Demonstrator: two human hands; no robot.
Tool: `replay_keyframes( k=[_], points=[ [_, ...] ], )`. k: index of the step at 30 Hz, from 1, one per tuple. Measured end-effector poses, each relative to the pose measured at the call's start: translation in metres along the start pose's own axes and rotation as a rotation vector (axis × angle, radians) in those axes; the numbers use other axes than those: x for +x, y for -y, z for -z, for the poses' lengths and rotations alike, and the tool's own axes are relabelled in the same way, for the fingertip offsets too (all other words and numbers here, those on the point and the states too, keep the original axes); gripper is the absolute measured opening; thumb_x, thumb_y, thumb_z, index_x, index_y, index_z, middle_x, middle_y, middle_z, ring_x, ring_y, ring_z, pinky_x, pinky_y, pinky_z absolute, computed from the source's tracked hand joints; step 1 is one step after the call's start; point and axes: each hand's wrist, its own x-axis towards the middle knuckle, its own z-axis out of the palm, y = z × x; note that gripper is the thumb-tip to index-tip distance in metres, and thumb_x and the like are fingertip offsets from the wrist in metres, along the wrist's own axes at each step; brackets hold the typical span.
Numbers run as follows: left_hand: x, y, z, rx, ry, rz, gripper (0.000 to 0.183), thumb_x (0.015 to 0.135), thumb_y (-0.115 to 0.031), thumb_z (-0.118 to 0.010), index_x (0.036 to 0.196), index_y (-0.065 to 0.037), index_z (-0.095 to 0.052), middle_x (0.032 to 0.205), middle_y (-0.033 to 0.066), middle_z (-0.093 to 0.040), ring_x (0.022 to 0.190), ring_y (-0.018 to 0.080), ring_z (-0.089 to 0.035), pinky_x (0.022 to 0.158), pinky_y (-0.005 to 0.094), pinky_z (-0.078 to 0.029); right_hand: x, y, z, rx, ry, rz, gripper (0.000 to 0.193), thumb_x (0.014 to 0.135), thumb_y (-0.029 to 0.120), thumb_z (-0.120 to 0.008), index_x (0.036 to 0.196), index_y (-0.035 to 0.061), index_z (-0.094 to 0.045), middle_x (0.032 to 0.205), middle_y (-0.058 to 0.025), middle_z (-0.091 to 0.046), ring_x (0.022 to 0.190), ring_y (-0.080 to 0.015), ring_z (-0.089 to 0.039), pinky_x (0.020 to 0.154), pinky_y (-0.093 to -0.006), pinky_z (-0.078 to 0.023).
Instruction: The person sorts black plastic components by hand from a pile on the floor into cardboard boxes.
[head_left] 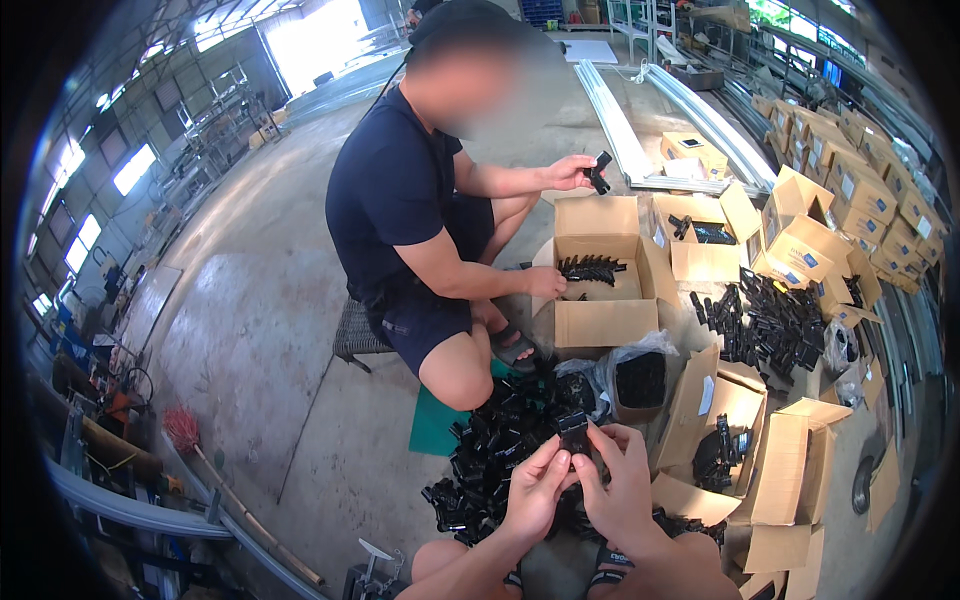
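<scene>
Between my two hands is a small black part [573, 430], block-shaped at its top, its exact kind not clear. My left hand [538, 485] pinches it from the left with thumb and fingers. From the other side my right hand [617, 482] grips it too, the thumbs close together. Just beneath and to the left spreads a heap of similar black parts [470, 480] on the floor. Facing me, a seated co-worker [400, 210] holds up a forked black fitting [598, 174] and reaches with the other hand into an open cardboard box [603, 325] with a row of black fittings inside.
Open cardboard boxes [790, 470] stand at my right, one with black parts. A second heap of black fittings [765, 325] lies farther right. Behind it are stacked cartons [850, 180] and long metal profiles [612, 115]. A red-headed broom [182, 430] lies at left.
</scene>
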Motion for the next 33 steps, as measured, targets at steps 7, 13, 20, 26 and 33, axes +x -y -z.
replay_keyframes(
  k=[7,13,20,26,33],
  points=[
    [-0.006,0.005,-0.003,0.275,-0.011,-0.098,0.044,0.101,-0.014,-0.058,0.139,0.005,-0.049,0.127,0.0101,-0.061,0.117,0.0165,-0.057,0.104,0.0340,-0.045,0.008,-0.009,0.006,0.233,-0.047,-0.229,0.042,0.082,0.025,-0.079,0.114,0.0003,-0.069,0.093,-0.0088,-0.068,0.081,-0.0153,-0.064,0.074,-0.0288,-0.050],
    [-0.003,0.012,0.004,0.278,-0.018,-0.020,0.043,0.100,-0.010,-0.060,0.141,0.000,-0.051,0.130,0.0077,-0.062,0.114,0.0101,-0.057,0.100,0.0269,-0.046,0.012,-0.014,0.011,0.426,-0.005,-0.295,0.029,0.087,0.012,-0.075,0.111,-0.0030,-0.069,0.090,-0.0043,-0.069,0.080,-0.0094,-0.063,0.072,-0.0238,-0.051],
    [-0.001,-0.003,0.008,0.047,0.019,0.213,0.050,0.099,-0.010,-0.060,0.145,0.002,-0.044,0.135,0.0110,-0.058,0.117,0.0174,-0.059,0.103,0.0343,-0.047,0.011,-0.025,0.010,0.625,0.079,-0.386,0.029,0.089,0.010,-0.073,0.113,-0.0065,-0.067,0.091,-0.0061,-0.069,0.079,-0.0096,-0.065,0.071,-0.0231,-0.053],
    [0.003,-0.002,0.013,-0.048,0.026,0.273,0.045,0.099,-0.010,-0.060,0.142,0.001,-0.048,0.132,0.0107,-0.060,0.116,0.0201,-0.061,0.104,0.0380,-0.048,0.009,-0.023,0.014,0.618,0.077,-0.399,0.028,0.088,0.011,-0.074,0.108,-0.0069,-0.067,0.090,-0.0066,-0.070,0.078,-0.0088,-0.065,0.068,-0.0230,-0.053],
    [0.002,0.001,0.019,0.009,0.021,0.271,0.042,0.100,-0.013,-0.061,0.140,-0.004,-0.053,0.127,0.0080,-0.064,0.110,0.0144,-0.062,0.096,0.0331,-0.051,0.011,-0.010,0.020,0.478,0.113,-0.408,0.020,0.089,0.010,-0.071,0.102,-0.0053,-0.068,0.089,-0.0052,-0.070,0.077,-0.0085,-0.064,0.070,-0.0233,-0.051]
  ],
)
